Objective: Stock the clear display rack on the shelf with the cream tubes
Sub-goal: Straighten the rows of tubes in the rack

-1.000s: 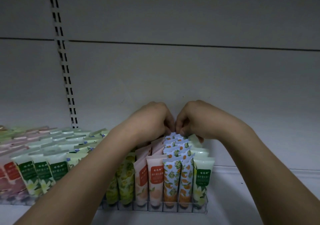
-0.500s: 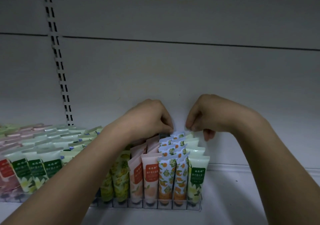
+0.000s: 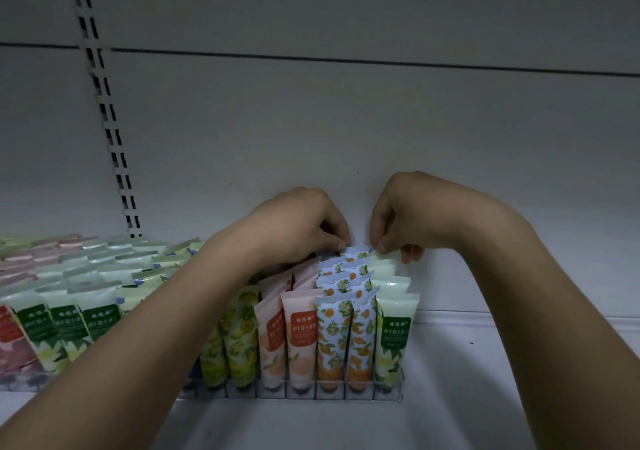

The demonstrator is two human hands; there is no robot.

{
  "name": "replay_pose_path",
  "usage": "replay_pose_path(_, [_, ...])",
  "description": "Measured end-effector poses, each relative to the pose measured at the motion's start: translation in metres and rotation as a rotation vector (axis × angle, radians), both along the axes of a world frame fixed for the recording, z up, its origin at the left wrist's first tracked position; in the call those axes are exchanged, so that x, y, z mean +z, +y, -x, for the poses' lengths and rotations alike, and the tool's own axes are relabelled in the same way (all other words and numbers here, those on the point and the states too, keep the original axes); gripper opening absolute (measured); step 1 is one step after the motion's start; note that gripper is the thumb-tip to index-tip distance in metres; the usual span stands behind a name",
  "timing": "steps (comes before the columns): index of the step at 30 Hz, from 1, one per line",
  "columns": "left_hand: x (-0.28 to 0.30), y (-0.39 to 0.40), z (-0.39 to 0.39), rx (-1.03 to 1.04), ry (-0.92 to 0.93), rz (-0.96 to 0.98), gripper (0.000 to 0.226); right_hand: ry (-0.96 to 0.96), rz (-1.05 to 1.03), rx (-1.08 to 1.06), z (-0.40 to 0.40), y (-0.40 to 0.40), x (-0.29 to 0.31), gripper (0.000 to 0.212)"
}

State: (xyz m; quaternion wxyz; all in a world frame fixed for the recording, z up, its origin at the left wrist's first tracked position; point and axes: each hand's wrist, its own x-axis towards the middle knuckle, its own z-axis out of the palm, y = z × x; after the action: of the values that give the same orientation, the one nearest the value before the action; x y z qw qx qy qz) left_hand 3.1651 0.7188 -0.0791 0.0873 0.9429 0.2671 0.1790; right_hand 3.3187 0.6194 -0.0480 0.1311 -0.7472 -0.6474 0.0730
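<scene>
Two hands work the rear of a clear rack [image 3: 294, 393] showing seven front tubes. The left hand [image 3: 298, 224] and the right hand [image 3: 408, 214] each pinch the rearmost orange-print tube [image 3: 356, 251]. Bare shelf [image 3: 485, 380] opens beyond the right fingers.

1. Dim, bluish-grey light all round, no lamp in sight.
2. Pale back panel [image 3: 346, 120] fills most of the view, plain and matte.
3. A dark horizontal seam [image 3: 381, 61] runs across it high up.
4. On the left, a slotted upright strip [image 3: 104, 110] climbs the panel, leaning in this wide-angle view.
5. Below, the white shelf board [image 3: 467, 373] meets the panel at a raised lip.
</scene>
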Motion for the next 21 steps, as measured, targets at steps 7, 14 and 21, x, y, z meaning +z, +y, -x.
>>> replay_pose_path(7, [0.002,-0.001,0.003,-0.057,-0.013,0.07,0.011,-0.032,-0.026,-0.036,0.007,-0.001,0.0,0.004])
replay_pose_path(14, [0.005,-0.005,0.006,-0.048,-0.028,0.109,0.025,-0.029,-0.034,-0.047,0.009,-0.001,-0.001,0.004])
replay_pose_path(21, [0.011,-0.009,0.008,-0.018,-0.085,0.047,0.019,-0.01,-0.068,-0.003,0.007,-0.002,0.001,0.005])
